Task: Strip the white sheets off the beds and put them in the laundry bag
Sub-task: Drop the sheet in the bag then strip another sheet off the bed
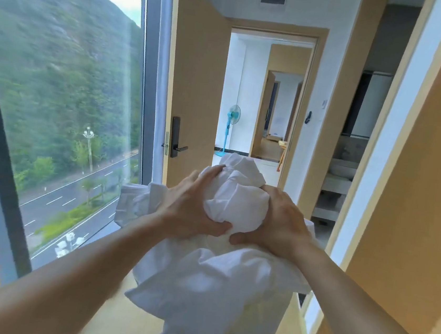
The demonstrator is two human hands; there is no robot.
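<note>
A bunched white sheet (211,284) hangs in front of me, its upper part balled up and its loose folds drooping toward the floor. My left hand (192,207) grips the left side of the ball, thumb underneath. Gripping the ball's right side is my right hand (279,223), and the two thumbs nearly meet below it. No bed and no laundry bag are in view.
A large window (54,120) fills the left. Straight ahead a tan door (195,87) stands open onto a hallway with a blue standing fan (229,129). A wooden wardrobe wall (417,189) lines the right, and a sink alcove (343,167) lies beyond it.
</note>
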